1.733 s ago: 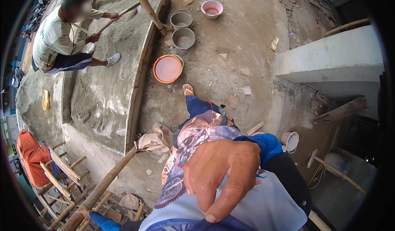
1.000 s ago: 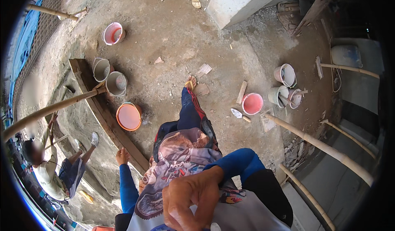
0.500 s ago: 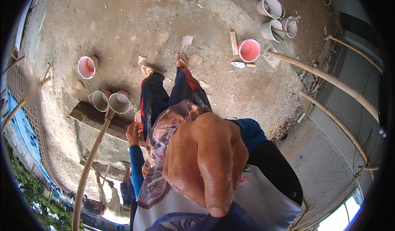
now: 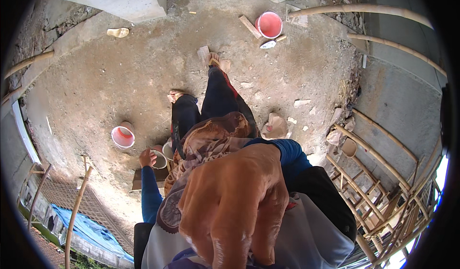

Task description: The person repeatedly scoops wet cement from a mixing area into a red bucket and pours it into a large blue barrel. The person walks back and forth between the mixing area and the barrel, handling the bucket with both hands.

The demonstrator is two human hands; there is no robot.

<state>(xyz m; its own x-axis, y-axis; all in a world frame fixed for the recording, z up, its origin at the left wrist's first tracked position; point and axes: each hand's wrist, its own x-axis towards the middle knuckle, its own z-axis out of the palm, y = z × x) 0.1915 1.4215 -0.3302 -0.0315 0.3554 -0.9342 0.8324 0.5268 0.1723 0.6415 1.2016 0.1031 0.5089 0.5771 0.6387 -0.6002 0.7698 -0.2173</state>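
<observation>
My right hand is large and close, raised in front of my chest, its fingers bent downward and pressed together. Blue patterned cloth shows beside the fingertips; what they grip is hidden. Out to the left, my left hand hangs with loosely bent fingers and nothing visible in it. Just right of it in the picture are a grey bucket and part of another pale bucket. A patterned brown and pink scarf drapes down my front over a white garment.
A red-lined bucket stands left; another red bucket is ahead, beside a trowel and wood block. Bamboo poles slant in at right, above a bamboo ladder-like frame. A concrete block stands at the far left.
The view has swung round to the left and the bucket pair now lies closer to my legs. My feet stand farther apart. My right hand has tilted, hiding its thumb tip.
</observation>
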